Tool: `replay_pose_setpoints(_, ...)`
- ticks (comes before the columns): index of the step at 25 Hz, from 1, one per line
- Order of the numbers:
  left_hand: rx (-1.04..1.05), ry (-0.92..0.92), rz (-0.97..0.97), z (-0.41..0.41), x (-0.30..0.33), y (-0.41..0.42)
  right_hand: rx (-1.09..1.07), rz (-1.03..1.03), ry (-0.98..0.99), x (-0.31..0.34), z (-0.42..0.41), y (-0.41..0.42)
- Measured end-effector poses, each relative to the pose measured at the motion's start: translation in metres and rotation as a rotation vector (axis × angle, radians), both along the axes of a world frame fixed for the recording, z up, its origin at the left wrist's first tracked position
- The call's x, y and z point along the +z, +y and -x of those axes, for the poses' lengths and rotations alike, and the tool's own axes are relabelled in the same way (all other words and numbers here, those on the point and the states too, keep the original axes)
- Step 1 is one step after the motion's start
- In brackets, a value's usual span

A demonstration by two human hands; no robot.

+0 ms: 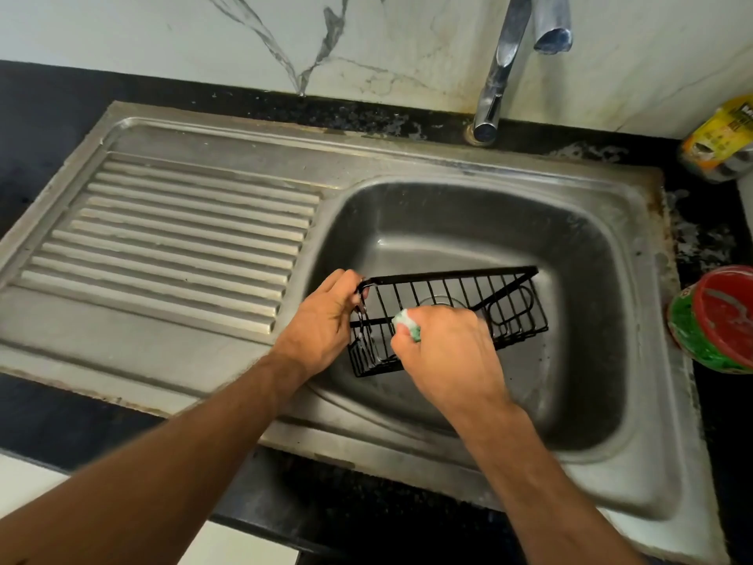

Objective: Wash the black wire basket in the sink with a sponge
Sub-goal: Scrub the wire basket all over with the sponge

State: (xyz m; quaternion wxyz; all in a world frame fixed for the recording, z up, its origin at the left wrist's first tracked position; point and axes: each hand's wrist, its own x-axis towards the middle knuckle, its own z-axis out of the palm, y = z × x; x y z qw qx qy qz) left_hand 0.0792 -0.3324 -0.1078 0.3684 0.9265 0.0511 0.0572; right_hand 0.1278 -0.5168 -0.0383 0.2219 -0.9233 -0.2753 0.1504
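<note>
The black wire basket (489,297) hangs tilted over the steel sink bowl (578,254), its long side facing me. My left hand (322,324) grips the basket's left end at the top rim. My right hand (448,352) is closed around a green and white soapy sponge (407,323), which presses against the basket's wires near its left half. Most of the sponge is hidden in my fist. The drain shows through the wires behind the basket.
A ribbed steel draining board (183,234) lies left of the bowl. The chrome tap (499,71) stands behind the sink, no water running. A red-lidded green tub (717,320) and a yellow-labelled container (719,144) sit on the black counter at right.
</note>
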Motion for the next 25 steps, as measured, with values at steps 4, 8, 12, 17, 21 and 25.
replay_pose_setpoints(4, -0.010, 0.111, 0.087, -0.010, -0.002, -0.001, 0.019, 0.126, -0.133, -0.005, -0.005, 0.007)
replay_pose_setpoints(8, -0.011, 0.304, 0.021, -0.017, 0.000, -0.007, 0.032, 0.223, -0.104, -0.024, -0.008, 0.012)
replay_pose_setpoints(12, -0.116, 0.526, -0.104, -0.019, 0.001, -0.001, 0.084, 0.239, -0.042, -0.040, -0.004, 0.009)
replay_pose_setpoints(17, -0.241, 0.438, -0.441, -0.022, 0.004, -0.003, 0.079, 0.149, 0.030, -0.051, -0.005, 0.006)
replay_pose_setpoints(21, -0.346, 0.423, -0.597, -0.019, 0.001, 0.010, -0.024, 0.041, 0.173, -0.044, -0.005, -0.003)
replay_pose_setpoints(25, -0.314, 0.454, -0.622, -0.019, -0.001, 0.008, -0.110, -0.036, 0.092, -0.039, -0.012, 0.020)
